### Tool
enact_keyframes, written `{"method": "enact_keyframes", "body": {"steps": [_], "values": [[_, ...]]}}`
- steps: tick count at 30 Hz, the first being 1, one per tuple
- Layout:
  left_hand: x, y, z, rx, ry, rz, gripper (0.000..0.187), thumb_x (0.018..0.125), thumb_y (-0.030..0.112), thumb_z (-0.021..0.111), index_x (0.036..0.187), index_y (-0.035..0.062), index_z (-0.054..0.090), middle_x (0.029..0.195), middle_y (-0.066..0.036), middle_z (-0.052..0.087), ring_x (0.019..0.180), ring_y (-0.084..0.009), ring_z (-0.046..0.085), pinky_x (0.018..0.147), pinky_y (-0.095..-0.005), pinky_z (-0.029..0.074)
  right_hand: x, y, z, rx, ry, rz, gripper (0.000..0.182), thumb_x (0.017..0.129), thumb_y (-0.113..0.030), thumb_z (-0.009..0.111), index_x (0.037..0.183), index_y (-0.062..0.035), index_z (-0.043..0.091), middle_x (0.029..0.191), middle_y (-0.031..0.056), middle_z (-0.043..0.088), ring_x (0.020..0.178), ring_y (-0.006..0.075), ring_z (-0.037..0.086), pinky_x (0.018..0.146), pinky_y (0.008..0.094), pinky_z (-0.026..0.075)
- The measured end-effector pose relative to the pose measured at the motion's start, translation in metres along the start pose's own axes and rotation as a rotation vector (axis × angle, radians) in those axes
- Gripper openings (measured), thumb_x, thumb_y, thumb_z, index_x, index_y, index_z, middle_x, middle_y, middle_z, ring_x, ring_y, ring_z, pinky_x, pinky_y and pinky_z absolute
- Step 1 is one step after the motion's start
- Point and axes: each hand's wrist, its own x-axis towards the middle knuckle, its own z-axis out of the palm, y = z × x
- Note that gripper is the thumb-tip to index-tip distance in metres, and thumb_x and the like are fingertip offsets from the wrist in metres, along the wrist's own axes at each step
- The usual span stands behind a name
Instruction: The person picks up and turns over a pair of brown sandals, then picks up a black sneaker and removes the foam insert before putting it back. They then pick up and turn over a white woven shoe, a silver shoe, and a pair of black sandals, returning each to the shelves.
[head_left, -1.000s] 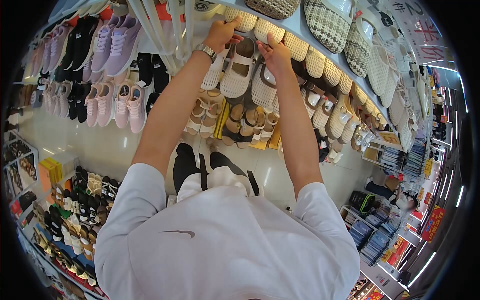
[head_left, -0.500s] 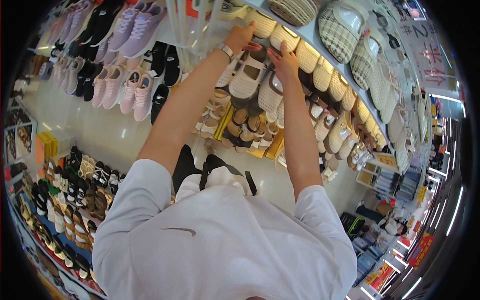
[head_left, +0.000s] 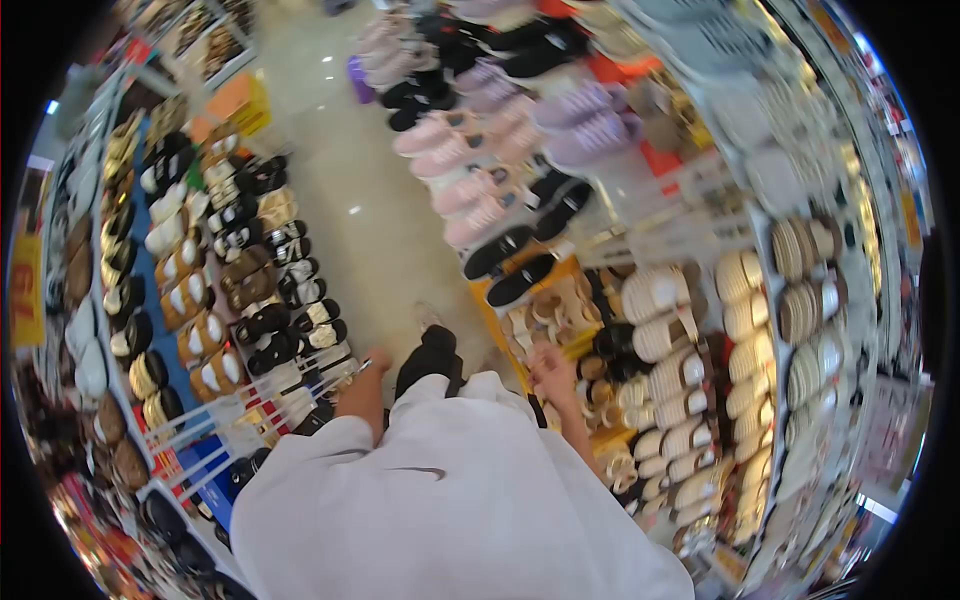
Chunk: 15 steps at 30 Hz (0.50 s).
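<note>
- A white T-shirt (head_left: pixel 470 500) with a dark swoosh fills the near centre, above black trousers (head_left: pixel 435 358).
- The right hand (head_left: pixel 552 375) is released, its fingers loosely bent, near tan and white sandals (head_left: pixel 545 320) on the lower right-hand display.
- The left hand (head_left: pixel 374 362) is blurred, so its grip cannot be told; it is near white rack bars (head_left: pixel 215 440) and the left-hand shoe display (head_left: pixel 245 275).
- Beyond the right hand, 2 black slip-on shoes (head_left: pixel 500 252) lie side by side, with pink sneakers (head_left: pixel 475 192) and lavender sneakers (head_left: pixel 590 125) farther up.
- To the right, cream woven shoes (head_left: pixel 748 305) line a lit shelf.
- A pale glossy floor (head_left: pixel 350 150) runs between the displays, past an orange and yellow box (head_left: pixel 240 105).
</note>
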Motion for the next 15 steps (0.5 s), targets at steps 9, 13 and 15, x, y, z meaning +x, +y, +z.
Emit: {"method": "enact_keyframes", "body": {"steps": [9,13,15], "values": [[-0.083,-0.053,-0.129,-0.694,0.293,0.065,0.032,0.089,0.030,0.063,0.106,0.0034,0.070,0.091,-0.012,0.072,0.078,-0.0253,0.070,0.070,-0.0392,0.055,0.203,0.135,-0.005,-1.015,-0.968,-0.185,0.022,0.088,-0.024,0.069,0.097,-0.0032,0.068,0.085,0.0168,0.070,0.066,0.0237,0.069,0.059,0.0407,0.056],[-0.079,-0.023,-0.171,-1.378,0.353,-0.021,0.031,0.090,0.028,0.064,0.107,0.0023,0.069,0.089,-0.010,0.071,0.076,-0.0174,0.069,0.068,-0.0361,0.055,0.265,0.016,0.059,-0.239,-0.216,0.304,0.020,0.094,-0.019,0.062,0.108,-0.0043,0.062,0.089,0.0109,0.070,0.064,0.0244,0.068,0.055,0.0372,0.058],[-0.072,-0.024,-0.163,-1.378,0.295,-0.039,0.032,0.089,0.029,0.064,0.105,0.0019,0.070,0.093,-0.011,0.071,0.075,-0.0180,0.069,0.071,-0.0362,0.056,0.291,-0.036,0.091,-0.368,-0.232,0.286,0.026,0.094,-0.020,0.061,0.114,-0.0035,0.060,0.091,0.0110,0.070,0.068,0.0233,0.070,0.056,0.0357,0.059]]}}
